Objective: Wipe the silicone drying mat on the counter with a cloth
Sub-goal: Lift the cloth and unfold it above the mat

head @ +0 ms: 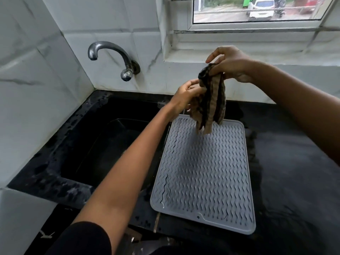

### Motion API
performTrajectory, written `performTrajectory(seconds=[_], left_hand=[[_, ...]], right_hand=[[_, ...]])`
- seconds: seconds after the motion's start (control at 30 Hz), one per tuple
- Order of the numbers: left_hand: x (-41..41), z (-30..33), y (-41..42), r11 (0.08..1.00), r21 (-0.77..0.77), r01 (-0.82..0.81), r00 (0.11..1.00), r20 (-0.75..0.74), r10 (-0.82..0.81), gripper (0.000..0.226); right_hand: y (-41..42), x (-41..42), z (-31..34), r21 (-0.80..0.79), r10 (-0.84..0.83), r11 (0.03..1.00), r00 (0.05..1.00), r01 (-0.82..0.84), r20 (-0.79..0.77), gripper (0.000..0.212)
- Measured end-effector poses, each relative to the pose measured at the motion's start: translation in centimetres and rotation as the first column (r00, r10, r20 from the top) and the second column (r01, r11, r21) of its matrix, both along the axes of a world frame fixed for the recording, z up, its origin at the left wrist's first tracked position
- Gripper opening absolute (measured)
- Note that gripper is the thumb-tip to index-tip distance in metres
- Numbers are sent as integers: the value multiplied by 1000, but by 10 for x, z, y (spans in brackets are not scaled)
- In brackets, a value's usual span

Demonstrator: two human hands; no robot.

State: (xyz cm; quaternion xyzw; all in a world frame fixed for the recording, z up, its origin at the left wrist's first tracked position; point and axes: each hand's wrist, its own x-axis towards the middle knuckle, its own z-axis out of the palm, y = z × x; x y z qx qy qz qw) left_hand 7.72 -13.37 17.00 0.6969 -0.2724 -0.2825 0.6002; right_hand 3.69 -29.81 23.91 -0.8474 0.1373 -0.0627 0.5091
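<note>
A grey silicone drying mat [202,172] with wavy ridges lies flat on the black counter [294,181], just right of the sink. A brown and black striped cloth [211,105] hangs bunched in the air above the mat's far edge. My right hand [230,64] pinches the cloth's top end. My left hand [187,92] grips the cloth lower down on its left side. The cloth's lower tips dangle just over the mat; whether they touch it I cannot tell.
A black sink [103,144] sits left of the mat, its rim wet with droplets. A metal tap [112,56] juts from the white tiled wall above it. A window [257,10] is at the back right.
</note>
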Motion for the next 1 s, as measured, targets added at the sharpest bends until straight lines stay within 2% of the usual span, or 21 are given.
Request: performTrajectory(seconds=[0.1, 0.2, 0.27, 0.37, 0.4, 0.47, 0.53, 0.6, 0.7, 0.8, 0.9, 0.93, 1.0], left_hand=[[-7, -2, -8, 999, 21, 46, 997, 64, -47, 53], [-5, -6, -11, 997, -8, -73, 986, 147, 73, 27], [1, -5, -9, 992, -29, -124, 983, 130, 127, 9], [3, 2, -7, 997, -28, -65, 996, 58, 67, 8], [1, 6, -7, 1000, -22, 1, 999, 43, 0, 13], [-8, 11, -13, 993, 13, 114, 991, 75, -115, 39], [-18, 14, -22, 994, 36, 106, 985, 136, -110, 54], [-21, 15, -28, 999, -9, 44, 990, 137, -42, 47], [-13, 14, -27, 998, -62, 1, 999, 42, 2, 26], [-5, 16, -21, 995, -101, 18, 997, -70, -25, 20], [-2, 21, -14, 982, -175, 75, 986, -136, -100, 33], [-2, 24, -11, 981, -177, 83, 984, -140, -109, 36], [-2, 27, -8, 982, -170, 76, 986, -132, -99, 33]], right_hand=[[-2, -5, 10, 27, -62, 998, 997, 61, 49, 27], [-7, -18, 25, -26, 14, 1000, 1000, -14, 5, 33], [-14, -27, 33, -62, 46, 997, 998, -49, -51, 34], [-18, -34, 32, -80, 12, 997, 997, -18, -79, 32], [-17, -34, 29, -83, -16, 996, 997, 10, -72, 32], [-11, -33, 22, -79, -64, 995, 997, 60, -42, 34], [-4, -32, 20, -58, -65, 996, 998, 64, -18, 37], [-1, -35, 25, 13, -31, 999, 1000, 32, -2, 44], [-11, -49, 29, 90, 85, 992, 995, -90, 57, 61], [-37, -67, 11, 99, 238, 968, 969, -231, -62, 71], [-42, -80, -33, 96, 354, 935, 894, -341, -275, 60], [-35, -81, -49, 62, 347, 937, 889, -345, -300, 50], [-19, -83, -75, 36, 276, 960, 928, -276, -249, 32]])
